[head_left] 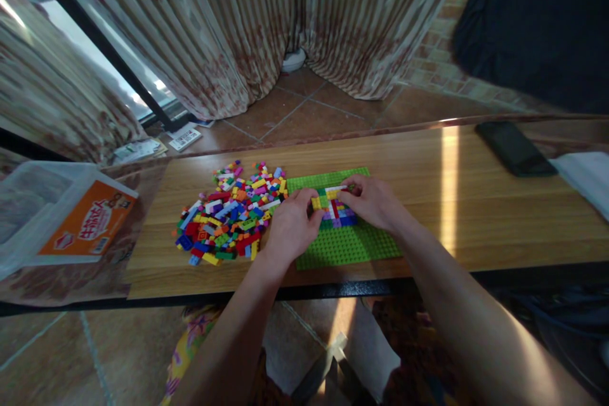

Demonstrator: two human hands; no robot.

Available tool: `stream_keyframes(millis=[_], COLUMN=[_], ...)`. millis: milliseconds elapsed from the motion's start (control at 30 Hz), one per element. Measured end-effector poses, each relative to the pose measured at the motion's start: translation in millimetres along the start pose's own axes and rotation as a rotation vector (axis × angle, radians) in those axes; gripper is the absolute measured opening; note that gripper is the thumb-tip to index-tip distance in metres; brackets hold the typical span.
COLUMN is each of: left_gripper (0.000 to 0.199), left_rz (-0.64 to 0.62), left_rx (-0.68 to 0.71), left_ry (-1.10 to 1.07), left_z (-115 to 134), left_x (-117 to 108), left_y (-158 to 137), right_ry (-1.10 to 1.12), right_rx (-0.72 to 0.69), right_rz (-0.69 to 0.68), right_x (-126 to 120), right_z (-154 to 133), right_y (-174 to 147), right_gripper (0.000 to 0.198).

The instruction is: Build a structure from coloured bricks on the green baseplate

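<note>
A green studded baseplate (347,246) lies on the wooden table, with a low patch of joined toy bricks (335,209) in white, yellow, red, purple and blue near its middle. At the left side of that patch, my left hand (294,223) has thumb and index finger closed around a small yellow brick (316,203). Across from it, my right hand (368,200) is pinched at the patch's upper right edge, by a white brick. Whatever lies between its fingertips is too small to make out. Both hands rest low over the plate.
A wide heap of loose mixed bricks (228,216) spreads left of the plate. Beyond it stands a clear plastic box (42,203) with an orange label. A dark phone (515,149) and something white (587,177) lie at the right. Curtains (257,25) hang behind the table (419,158).
</note>
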State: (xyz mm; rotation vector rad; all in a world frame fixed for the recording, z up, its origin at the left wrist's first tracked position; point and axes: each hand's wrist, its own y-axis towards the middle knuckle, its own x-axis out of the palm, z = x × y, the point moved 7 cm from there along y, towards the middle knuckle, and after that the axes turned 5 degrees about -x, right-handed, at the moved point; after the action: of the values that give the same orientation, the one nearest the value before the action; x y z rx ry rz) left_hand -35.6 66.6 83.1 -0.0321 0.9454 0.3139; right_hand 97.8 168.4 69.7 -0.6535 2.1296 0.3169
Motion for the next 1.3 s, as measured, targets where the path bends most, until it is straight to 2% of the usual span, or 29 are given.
stream_keyframes(millis=[267,767,1033,1300], left_gripper=[0.019,0.021,0.021,0.018], left_rz=[0.001,-0.023,-0.108,-0.071], left_rx=[0.01,0.016,0.01,-0.085], left_ry=[-0.003,-0.015,-0.022,0.032], left_z=[-0.2,-3.3,-8.4,-27.0], left_x=[0.1,-0.4,-8.2,-27.0], left_y=[-0.2,-0.9,-0.4,1.1], right_ry=[-0.043,-0.005,0.07,0.099], right_rx=[-0.041,-0.024,-0.08,-0.093], right_rz=[-0.006,-0.001,-0.059,-0.119], right_x=[0.4,4.0,9.4,6.3], right_z=[-1.5,3.9,13.5,19.3], right_y=[-0.8,-1.9,0.6,-0.6], right_gripper=[0.031,0.034,0.038,0.035])
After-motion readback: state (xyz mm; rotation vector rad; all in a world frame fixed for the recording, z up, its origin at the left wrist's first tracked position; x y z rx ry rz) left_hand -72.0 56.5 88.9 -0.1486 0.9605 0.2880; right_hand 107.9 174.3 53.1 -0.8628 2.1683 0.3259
